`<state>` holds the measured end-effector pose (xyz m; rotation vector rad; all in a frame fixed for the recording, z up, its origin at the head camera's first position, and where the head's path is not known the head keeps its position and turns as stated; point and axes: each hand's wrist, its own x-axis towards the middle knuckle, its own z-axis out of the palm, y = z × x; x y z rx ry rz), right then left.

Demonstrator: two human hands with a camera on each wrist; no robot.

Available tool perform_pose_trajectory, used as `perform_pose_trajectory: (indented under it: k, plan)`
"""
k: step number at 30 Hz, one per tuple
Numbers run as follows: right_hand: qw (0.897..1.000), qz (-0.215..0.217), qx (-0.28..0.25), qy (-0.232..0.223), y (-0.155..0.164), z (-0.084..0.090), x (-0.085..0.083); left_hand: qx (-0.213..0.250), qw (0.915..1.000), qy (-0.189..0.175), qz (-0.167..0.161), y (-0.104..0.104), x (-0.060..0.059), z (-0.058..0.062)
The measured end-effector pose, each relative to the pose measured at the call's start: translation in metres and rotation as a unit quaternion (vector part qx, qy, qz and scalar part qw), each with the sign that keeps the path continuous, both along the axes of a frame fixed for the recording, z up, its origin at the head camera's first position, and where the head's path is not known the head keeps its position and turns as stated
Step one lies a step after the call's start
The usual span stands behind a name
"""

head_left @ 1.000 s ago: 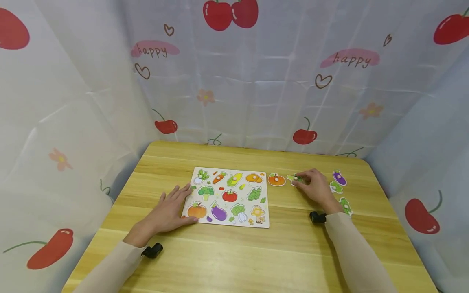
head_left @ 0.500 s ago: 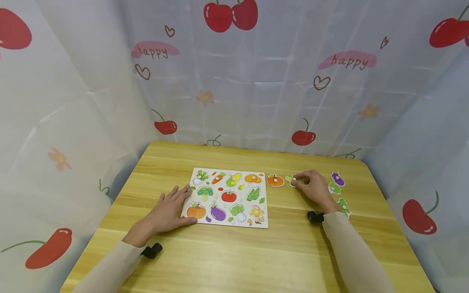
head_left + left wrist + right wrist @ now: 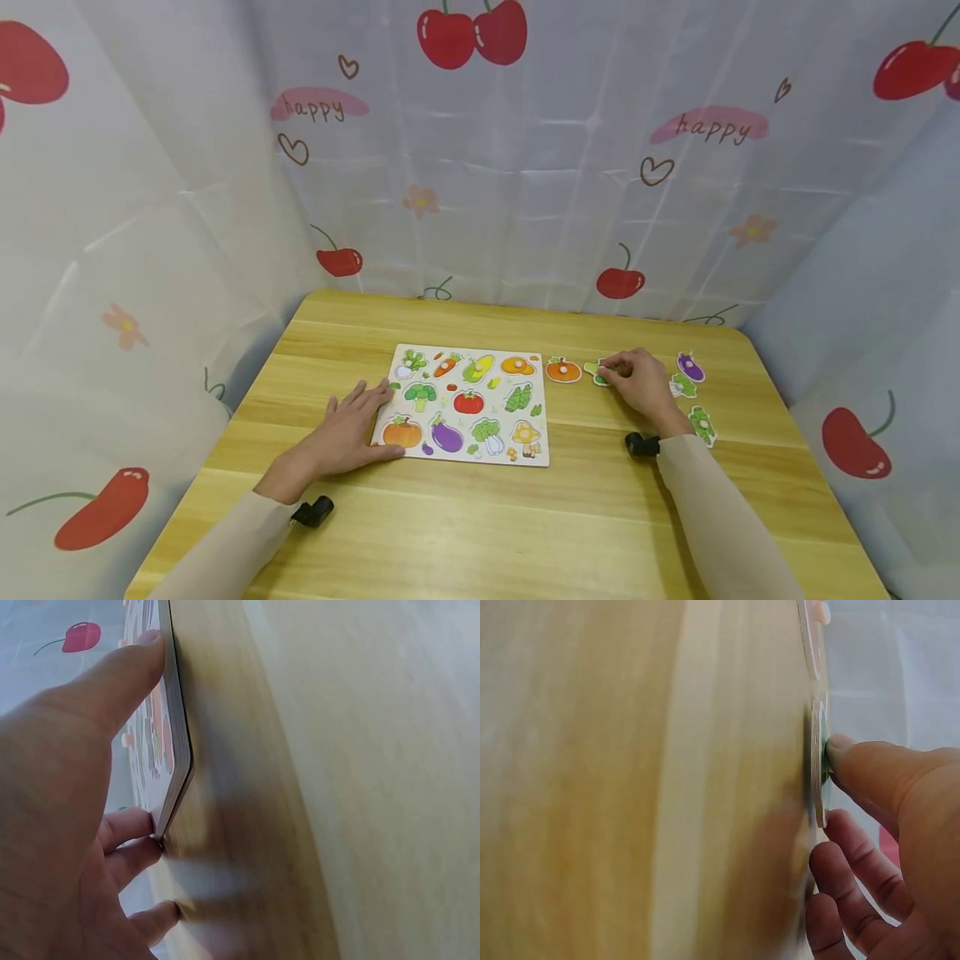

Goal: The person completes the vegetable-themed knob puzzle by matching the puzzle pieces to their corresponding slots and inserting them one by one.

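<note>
Wooden table point(image 3: 525, 517), light grain, fenced in by white curtain printed with cherries and hearts. Vegetable puzzle board point(image 3: 465, 404) lying flat at centre, long side running left to right. Left hand point(image 3: 345, 433) spread flat against the board's left edge, fingers straight, thumb along the near corner; in the left wrist view, thumb point(image 3: 112, 682) pressed to the thin edge of the board point(image 3: 176, 742), grasping nothing.

Right hand point(image 3: 641, 385) well to the right of the board, fingertips pinching a small green piece point(image 3: 597, 372) (seemingly by its knob, though too small to be sure). Confirmed from the right wrist view: thumb point(image 3: 870, 772) on the green face of the piece point(image 3: 821, 765), piece flat on the table. Piece directly under the right hand's fingertips, board to its left across the orange pumpkin piece point(image 3: 563, 370); right hand much the nearer of the two.

Loose pieces right of that hand: purple eggplant piece point(image 3: 690, 367) and two green pieces point(image 3: 703, 423), close together, apart from the board.

Only legible writing: "happy" on pink patches on the curtain point(image 3: 712, 127), twice. No brand visible on the board.
</note>
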<state>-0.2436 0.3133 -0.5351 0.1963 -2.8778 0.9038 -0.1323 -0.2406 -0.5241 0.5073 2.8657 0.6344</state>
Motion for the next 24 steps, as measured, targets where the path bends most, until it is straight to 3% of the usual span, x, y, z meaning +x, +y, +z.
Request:
perform_pose_trajectory:
  k: [9, 24]
  plan:
    - [1.0, 0.002, -0.006, 0.001, -0.006, 0.017, 0.009, -0.005, 0.9999, -0.013, 0.003, 0.001, 0.0, 0.003]
    - [0.997, 0.06, -0.021, 0.038, -0.038, 0.036, 0.023, -0.005, 0.9999, -0.012, -0.006, 0.002, 0.0, 0.007]
